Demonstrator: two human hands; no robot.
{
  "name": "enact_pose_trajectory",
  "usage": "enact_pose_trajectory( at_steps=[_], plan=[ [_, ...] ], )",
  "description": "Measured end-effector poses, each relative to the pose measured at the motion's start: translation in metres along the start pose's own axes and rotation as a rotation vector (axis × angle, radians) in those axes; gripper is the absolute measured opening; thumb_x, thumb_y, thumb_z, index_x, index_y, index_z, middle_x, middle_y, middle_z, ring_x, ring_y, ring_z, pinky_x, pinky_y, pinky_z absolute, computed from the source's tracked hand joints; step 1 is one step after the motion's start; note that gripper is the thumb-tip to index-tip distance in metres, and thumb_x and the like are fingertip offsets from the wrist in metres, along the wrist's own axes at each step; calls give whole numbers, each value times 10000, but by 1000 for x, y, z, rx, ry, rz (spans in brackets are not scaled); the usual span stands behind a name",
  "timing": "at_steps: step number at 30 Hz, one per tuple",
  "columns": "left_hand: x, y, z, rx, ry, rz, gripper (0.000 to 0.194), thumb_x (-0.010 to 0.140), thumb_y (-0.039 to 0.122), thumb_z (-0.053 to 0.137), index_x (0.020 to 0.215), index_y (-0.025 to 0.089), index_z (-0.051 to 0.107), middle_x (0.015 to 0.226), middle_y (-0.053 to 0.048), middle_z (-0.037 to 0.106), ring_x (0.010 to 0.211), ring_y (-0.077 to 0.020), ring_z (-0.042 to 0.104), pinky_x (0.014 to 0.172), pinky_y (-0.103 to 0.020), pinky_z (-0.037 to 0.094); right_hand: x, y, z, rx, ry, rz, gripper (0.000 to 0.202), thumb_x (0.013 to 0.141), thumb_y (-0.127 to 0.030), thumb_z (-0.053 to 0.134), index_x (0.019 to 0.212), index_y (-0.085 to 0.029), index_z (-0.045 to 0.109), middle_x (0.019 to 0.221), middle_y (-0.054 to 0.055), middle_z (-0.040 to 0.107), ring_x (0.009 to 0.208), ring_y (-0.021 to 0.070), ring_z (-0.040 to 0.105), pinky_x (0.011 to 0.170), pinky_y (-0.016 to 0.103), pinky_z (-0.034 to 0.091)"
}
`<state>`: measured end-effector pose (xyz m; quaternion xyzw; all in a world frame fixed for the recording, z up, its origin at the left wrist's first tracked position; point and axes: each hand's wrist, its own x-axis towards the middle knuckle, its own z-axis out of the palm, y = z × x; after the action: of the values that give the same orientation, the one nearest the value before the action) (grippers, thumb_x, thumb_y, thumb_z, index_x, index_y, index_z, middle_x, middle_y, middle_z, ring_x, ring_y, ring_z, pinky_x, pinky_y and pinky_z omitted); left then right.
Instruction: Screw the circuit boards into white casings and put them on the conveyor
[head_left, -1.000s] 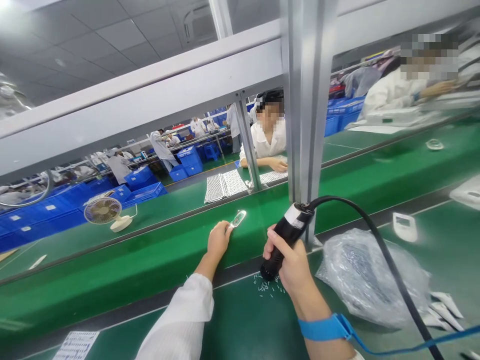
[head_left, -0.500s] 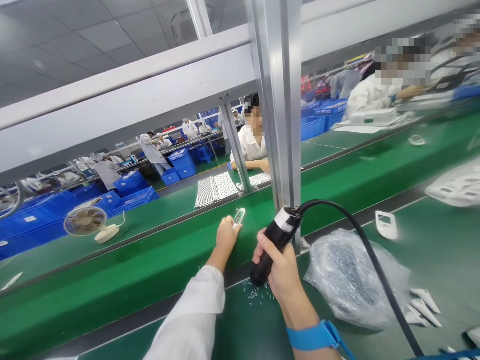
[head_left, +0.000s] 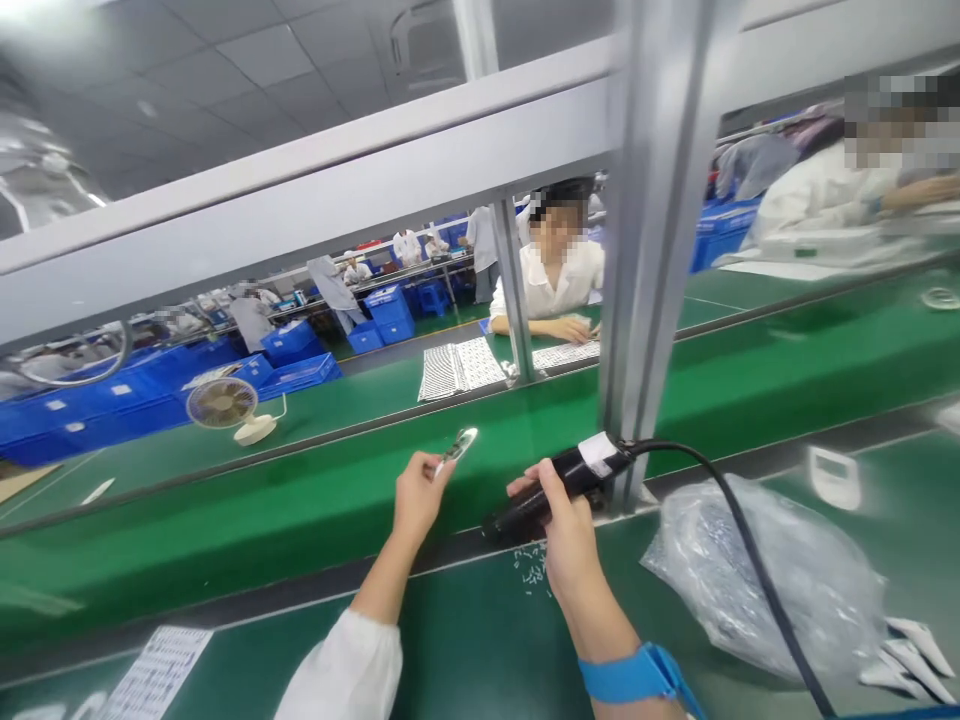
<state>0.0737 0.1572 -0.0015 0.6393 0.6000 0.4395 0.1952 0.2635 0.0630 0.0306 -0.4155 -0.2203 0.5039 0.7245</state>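
Note:
My left hand (head_left: 415,496) pinches a small white thermometer-like part (head_left: 454,447) and holds it up over the near edge of the green conveyor belt (head_left: 225,520). My right hand (head_left: 564,535) grips a black electric screwdriver (head_left: 551,490), tilted almost level with its tip pointing left. A black cable (head_left: 742,545) runs from its back end. A blue wrist strap (head_left: 637,672) circles my right wrist. Tiny white screws (head_left: 531,566) lie scattered on the green mat below the tool's tip.
A clear plastic bag (head_left: 765,575) of parts lies right of my hand, with white shells (head_left: 904,655) beyond it and a white housing (head_left: 831,476) behind. An aluminium post (head_left: 645,280) stands right behind the tool. A small fan (head_left: 225,405) and a seated person (head_left: 559,275) are across the belt.
My left hand has lifted the small white part off the belt edge. The screwdriver has tipped from steeply upright to nearly level. The view has shifted right.

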Motion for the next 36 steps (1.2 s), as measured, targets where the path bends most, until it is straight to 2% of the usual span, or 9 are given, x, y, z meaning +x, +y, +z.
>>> enact_pose_trajectory(
  at_steps=[5, 9, 12, 17, 21, 25, 28, 31, 36],
  plan=[
    [-50, -22, -100, -217, 298, -91, 468, 774, 646, 681, 788, 206, 522, 965, -98, 721, 831, -198, 696, 732, -314, 560, -17, 47, 21, -145, -145, 353, 595, 799, -756, 618, 862, -166, 658, 706, 83, 672, 595, 217, 645, 464, 294, 520],
    [-69, -8, -131, -375, 380, -91, 425, 744, 562, 757, 812, 207, 531, 990, -94, 722, 853, -198, 700, 759, -319, 563, -46, 71, 41, -78, -291, 702, 697, 864, -806, 442, 915, -146, 658, 840, 140, 709, 646, 217, 695, 625, 339, 593],
    [-76, 8, -133, -335, 287, -43, 343, 797, 494, 720, 817, 212, 526, 1044, -94, 722, 802, -177, 676, 710, -302, 544, -65, 74, 46, -135, -404, 837, 719, 918, -761, 387, 1045, -109, 662, 1004, 186, 714, 777, 228, 730, 754, 348, 596],
    [-87, 24, -127, -201, 69, 14, 223, 823, 379, 697, 791, 218, 545, 1054, -64, 732, 747, -161, 626, 702, -301, 511, -79, 73, 44, -415, -514, 887, 764, 886, -804, 370, 967, -99, 651, 886, 183, 716, 588, 218, 690, 472, 303, 553],
    [-93, 32, -122, -180, -76, 35, 165, 829, 301, 682, 784, 230, 539, 1039, -32, 734, 754, -167, 617, 705, -302, 491, -72, 63, 49, -445, -504, 563, 737, 791, -839, 513, 875, -118, 634, 671, 112, 674, 446, 179, 612, 400, 258, 495],
    [-100, 41, -116, -112, -211, 67, 152, 825, 257, 704, 802, 238, 555, 1007, -28, 716, 815, -193, 618, 731, -312, 471, -57, 37, 52, -178, -221, 49, 654, 783, -703, 682, 1204, -213, 578, 993, 79, 713, 712, 205, 685, 531, 299, 580],
    [-104, 46, -112, -50, -299, 76, 113, 824, 237, 711, 838, 235, 599, 990, -33, 704, 873, -215, 624, 760, -321, 460, -49, 21, 47, -244, -267, 112, 687, 716, -584, 810, 1275, -252, 585, 1106, 74, 681, 750, 207, 675, 542, 314, 586],
    [-104, 46, -109, -103, -321, 84, 92, 827, 229, 713, 837, 221, 622, 1024, -35, 716, 917, -216, 630, 789, -314, 461, -44, 17, 40, -319, -415, 203, 597, 580, -440, 930, 1081, -202, 707, 987, 53, 666, 715, 176, 656, 589, 288, 578],
    [-100, 37, -101, -295, -220, 37, 55, 850, 266, 703, 877, 218, 699, 1007, -40, 735, 796, -174, 635, 699, -268, 476, -39, 26, 37, -307, -459, 81, 468, 602, -402, 927, 975, -205, 726, 908, 36, 652, 703, 164, 633, 643, 301, 577]
  ],
)
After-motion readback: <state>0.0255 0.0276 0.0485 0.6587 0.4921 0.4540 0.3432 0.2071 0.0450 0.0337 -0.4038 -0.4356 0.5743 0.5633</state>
